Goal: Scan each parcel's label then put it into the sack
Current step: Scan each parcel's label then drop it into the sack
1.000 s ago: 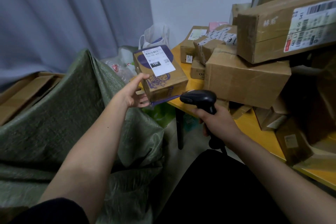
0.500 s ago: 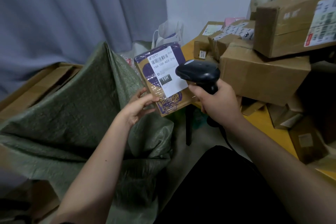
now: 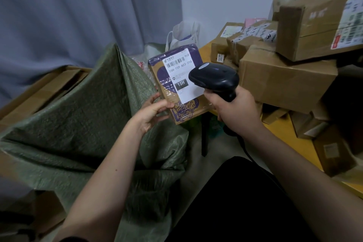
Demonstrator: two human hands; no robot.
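curtain [image 3: 78, 12]: grey, hanging behind, as I see it
plastic bag [image 3: 184, 34]: white, on the floor by my table [image 3: 282, 133]

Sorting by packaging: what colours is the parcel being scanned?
Brown cardboard with purple print and a white label, on the parcel; the head view shows it.

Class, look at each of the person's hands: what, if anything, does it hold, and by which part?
The left hand holds the purple-printed parcel by its lower left corner. The right hand holds the black scanner by its handle.
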